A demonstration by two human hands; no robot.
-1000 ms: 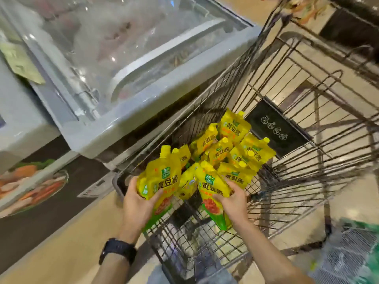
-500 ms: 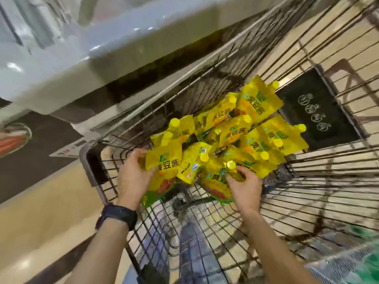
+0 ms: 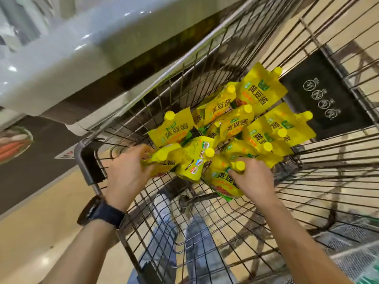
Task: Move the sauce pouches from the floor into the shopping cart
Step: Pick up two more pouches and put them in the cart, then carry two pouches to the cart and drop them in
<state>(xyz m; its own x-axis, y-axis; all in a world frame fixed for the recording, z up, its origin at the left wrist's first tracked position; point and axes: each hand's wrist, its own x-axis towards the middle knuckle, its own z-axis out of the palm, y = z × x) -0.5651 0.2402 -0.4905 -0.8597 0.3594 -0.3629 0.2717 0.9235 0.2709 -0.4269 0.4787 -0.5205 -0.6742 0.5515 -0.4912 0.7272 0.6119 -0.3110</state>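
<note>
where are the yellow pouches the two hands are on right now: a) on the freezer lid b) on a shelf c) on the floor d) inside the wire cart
d: the left hand grips the left pouch and the right hand the right pouch, both among the pile inside the wire cart.

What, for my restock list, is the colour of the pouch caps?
The caps are yellow; head view.

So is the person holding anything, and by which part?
Yes: the left hand grips the left pouch by its edge; the right hand holds the near pouch at its capped top.
</note>
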